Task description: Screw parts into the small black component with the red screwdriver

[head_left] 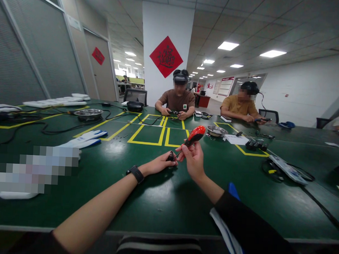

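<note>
My right hand (pixel 195 161) is closed around a screwdriver (pixel 196 135) with a bulky red and black handle. The handle points up and away, and its thin shaft slants down to the left. My left hand (pixel 165 161), with a black watch on the wrist, grips a small dark cylindrical part (pixel 171 156) with a metallic top, low over the green table (pixel 154 202). The screwdriver's tip comes close to this part, but I cannot tell whether they touch. Fingers hide the part's lower end.
White-and-blue gloves (pixel 86 139) lie at left, another glove (pixel 223 228) under my right forearm. Metal bowls (pixel 216 131), black blocks (pixel 256 145), a power strip (pixel 288 169) and cables surround the yellow tape outlines. Two people (pixel 178 99) sit across, handling small items.
</note>
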{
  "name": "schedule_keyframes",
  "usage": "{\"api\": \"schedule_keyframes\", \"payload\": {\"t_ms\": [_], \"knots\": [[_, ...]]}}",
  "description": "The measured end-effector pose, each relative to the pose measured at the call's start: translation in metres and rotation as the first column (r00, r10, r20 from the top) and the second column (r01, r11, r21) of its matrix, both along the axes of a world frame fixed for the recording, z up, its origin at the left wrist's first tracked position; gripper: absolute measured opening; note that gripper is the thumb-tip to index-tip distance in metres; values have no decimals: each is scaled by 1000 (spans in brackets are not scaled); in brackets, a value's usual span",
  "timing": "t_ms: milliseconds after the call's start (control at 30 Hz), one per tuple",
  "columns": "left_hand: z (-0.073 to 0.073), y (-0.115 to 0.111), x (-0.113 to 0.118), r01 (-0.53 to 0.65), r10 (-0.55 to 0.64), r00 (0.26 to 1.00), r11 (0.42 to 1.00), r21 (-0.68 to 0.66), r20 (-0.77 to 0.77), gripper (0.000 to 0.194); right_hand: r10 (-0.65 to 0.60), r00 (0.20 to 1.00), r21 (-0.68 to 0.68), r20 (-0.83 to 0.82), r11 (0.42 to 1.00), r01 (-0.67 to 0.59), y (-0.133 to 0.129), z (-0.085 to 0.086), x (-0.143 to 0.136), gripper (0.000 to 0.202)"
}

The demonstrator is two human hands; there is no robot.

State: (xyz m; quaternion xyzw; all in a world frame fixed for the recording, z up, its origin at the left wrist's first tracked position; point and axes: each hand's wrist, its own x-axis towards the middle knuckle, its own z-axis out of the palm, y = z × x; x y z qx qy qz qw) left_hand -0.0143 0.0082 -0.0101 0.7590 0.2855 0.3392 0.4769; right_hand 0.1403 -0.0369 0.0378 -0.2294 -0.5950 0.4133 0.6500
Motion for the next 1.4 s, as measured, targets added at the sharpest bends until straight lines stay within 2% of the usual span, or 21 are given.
{"api": "schedule_keyframes", "payload": {"t_ms": [300,633,900,1000,1100,1400], "knots": [[3,-2,1,-12,12,1000,999,37,-14,17,35,998,-7,-53,999,-36,2,0,0,36],[6,-4,2,-32,36,996,998,50,-83,21,60,998,5,-30,998,-60,3,-1,2,24],[4,-3,1,-22,24,999,999,34,-45,20,18,997,-15,-81,1000,-20,6,-3,0,30],[6,-5,1,-23,25,998,999,45,-52,21,76,993,-23,-93,997,-78,6,-2,3,23],[8,-6,1,-25,29,997,998,59,-67,20,122,989,-26,-89,992,-125,6,-1,5,26],[4,-4,2,-34,36,998,999,41,-49,21,50,997,-8,-53,999,-51,6,-1,1,24]]}}
